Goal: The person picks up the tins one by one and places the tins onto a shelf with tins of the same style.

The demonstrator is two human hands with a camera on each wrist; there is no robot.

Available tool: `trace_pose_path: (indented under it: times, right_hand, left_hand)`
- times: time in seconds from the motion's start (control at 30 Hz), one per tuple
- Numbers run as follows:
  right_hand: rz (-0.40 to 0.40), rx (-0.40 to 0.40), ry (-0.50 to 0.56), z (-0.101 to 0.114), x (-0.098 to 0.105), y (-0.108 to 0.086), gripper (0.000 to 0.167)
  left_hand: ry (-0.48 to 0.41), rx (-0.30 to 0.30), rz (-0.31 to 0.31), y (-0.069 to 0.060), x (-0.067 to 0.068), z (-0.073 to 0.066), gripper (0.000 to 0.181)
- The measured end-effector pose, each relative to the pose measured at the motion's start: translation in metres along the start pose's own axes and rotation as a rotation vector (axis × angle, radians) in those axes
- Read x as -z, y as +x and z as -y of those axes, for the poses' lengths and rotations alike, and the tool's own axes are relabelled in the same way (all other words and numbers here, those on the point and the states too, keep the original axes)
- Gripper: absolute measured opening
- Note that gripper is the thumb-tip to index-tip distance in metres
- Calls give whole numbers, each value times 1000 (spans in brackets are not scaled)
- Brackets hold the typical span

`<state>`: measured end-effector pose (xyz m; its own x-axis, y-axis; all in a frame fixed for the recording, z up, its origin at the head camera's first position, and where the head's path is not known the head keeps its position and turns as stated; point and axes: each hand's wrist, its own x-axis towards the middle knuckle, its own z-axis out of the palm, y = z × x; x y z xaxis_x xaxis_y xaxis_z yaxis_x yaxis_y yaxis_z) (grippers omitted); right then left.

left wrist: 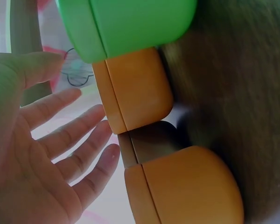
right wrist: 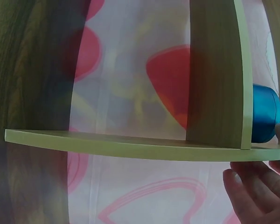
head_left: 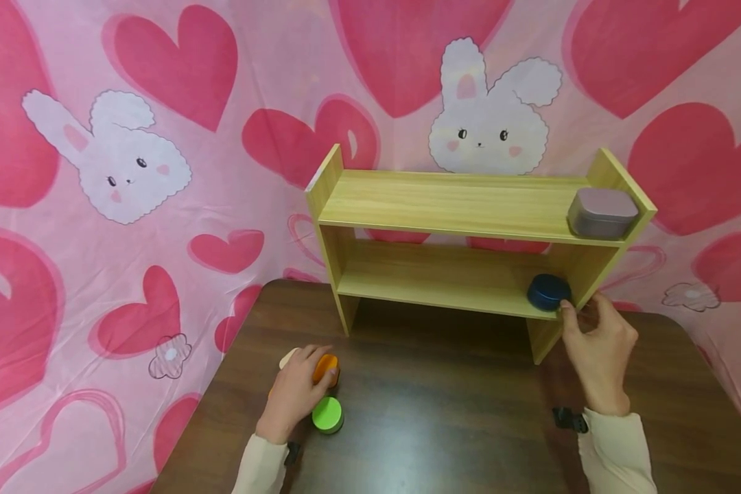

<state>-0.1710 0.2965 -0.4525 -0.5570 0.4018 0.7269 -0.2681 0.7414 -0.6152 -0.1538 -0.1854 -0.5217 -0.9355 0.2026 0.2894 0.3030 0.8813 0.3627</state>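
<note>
The work in hand seems to be the settling of a blue tin (head_left: 549, 292) at the right end of the lower shelf (head_left: 432, 271), near its front edge and just beside the right side panel (head_left: 588, 264). The right hand (head_left: 602, 346) straddles that panel: its thumb lies on the inner side against the tin, its bent fingers on the outer side. The hand is partly closed, and I cannot tell whether it grips the panel, squeezes the tin towards it, or only rests there. Any further shift of the tin would call for a light thumb push; if the tin is as wanted, lifting the thumb clear without dragging it.

The tin stands upright with its lid up. It looks round and low, so it has no plain sideways long axis. Above it, on the upper shelf (head_left: 457, 199), a pinkish-grey box (head_left: 602, 213) has its long axis along the board.

The left hand (head_left: 296, 391) has its fingers spread and holds nothing. It hovers by a row on the surface (head_left: 420, 412): a green round tin (head_left: 328, 415), an orange container (head_left: 326, 369), a brownish container (left wrist: 154, 142) and a second orange container (left wrist: 191, 191). Fingertip contact is unclear.
</note>
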Motion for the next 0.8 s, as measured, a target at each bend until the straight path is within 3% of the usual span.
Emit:
trace_pose_path:
  times: [0.53, 0.8]
  right_hand:
    - [25, -29, -43, -12, -3, -11, 22]
    - [33, -26, -15, -19, -5, -16, 21]
  left_hand:
    - [-1, 50, 33, -3, 3, 5, 45]
    - [13, 82, 52, -4, 4, 8, 50]
